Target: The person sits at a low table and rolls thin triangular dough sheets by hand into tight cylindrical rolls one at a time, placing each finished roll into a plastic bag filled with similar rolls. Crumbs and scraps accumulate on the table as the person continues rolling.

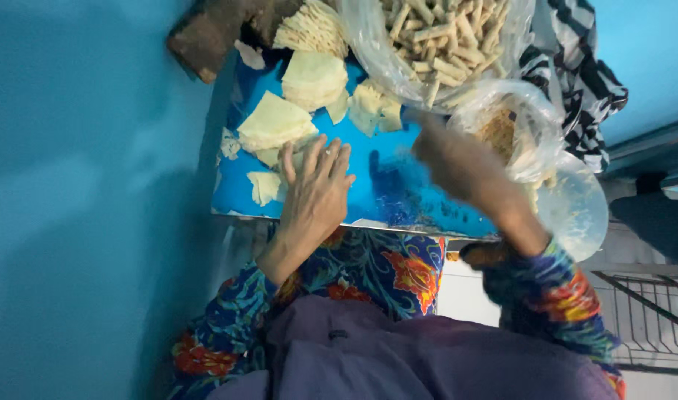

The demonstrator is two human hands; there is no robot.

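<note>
My left hand (317, 189) lies flat, fingers spread, on the blue board (387, 189), its fingertips touching a pale thin wrapper sheet (274, 122). More stacks of pale wrapper sheets (314, 76) lie beyond it. My right hand (457, 163) is blurred in motion over the board's right side, close to a clear plastic bag of brownish filling (506, 130). Whether it holds anything cannot be made out. A large clear bag of rolled pale sticks (443, 41) sits at the far edge.
A brown wooden block (213, 33) lies at the board's far left corner. A round clear lid or plate (580, 207) sits at the right. Striped black-and-white cloth (576, 81) lies beyond it. Blue wall at left; metal grille (650, 318) low right.
</note>
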